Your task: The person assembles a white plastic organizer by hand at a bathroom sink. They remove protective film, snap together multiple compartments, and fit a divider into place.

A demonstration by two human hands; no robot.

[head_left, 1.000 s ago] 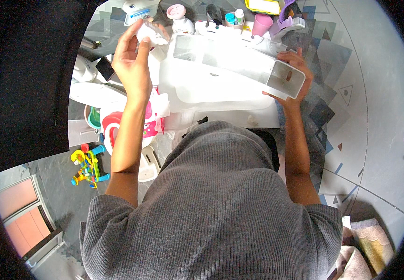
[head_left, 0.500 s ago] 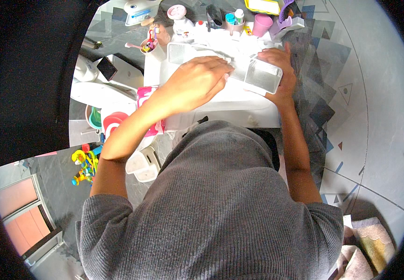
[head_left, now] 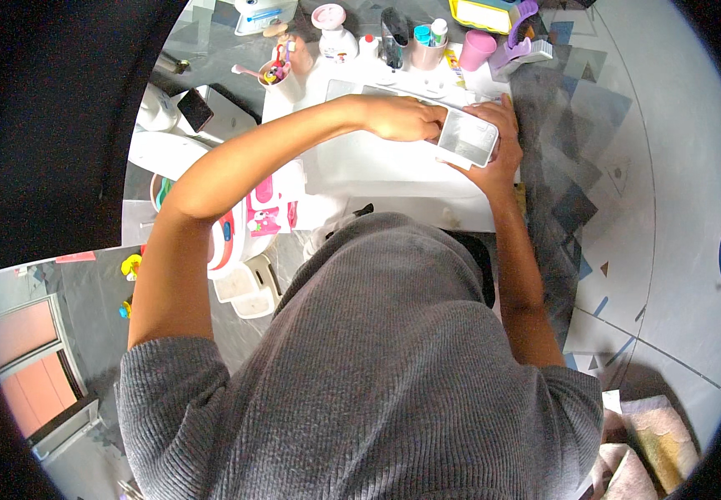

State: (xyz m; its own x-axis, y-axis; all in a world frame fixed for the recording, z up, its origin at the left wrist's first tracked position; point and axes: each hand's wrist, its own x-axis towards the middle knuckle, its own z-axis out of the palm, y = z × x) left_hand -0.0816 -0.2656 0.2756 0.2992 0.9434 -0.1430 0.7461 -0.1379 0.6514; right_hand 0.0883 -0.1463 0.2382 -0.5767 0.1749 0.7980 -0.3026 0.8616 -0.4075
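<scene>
A long, translucent white plastic organizer box (head_left: 469, 137) with compartments is tilted over the white washbasin (head_left: 360, 171). My right hand (head_left: 505, 157) grips its right end, thumb below and fingers along the far side. My left hand (head_left: 400, 118) reaches across the box with fingers bent down into it, next to the right-end compartment. Those fingertips are hidden, and whatever they may hold cannot be made out. The box's far left end shows beyond my left wrist.
Along the basin's back ledge stand a pink-topped pump bottle (head_left: 335, 37), a dark container (head_left: 394, 37), a cup with tubes (head_left: 429, 54) and a pink cup (head_left: 478, 50). A toothbrush cup (head_left: 281, 82) is at left, near a phone (head_left: 195, 110). A white stool (head_left: 250, 287) stands below.
My left hand has moved right along the box, closer to its right-end compartment, with the forearm stretched further across. My right hand keeps its grip on the box.
</scene>
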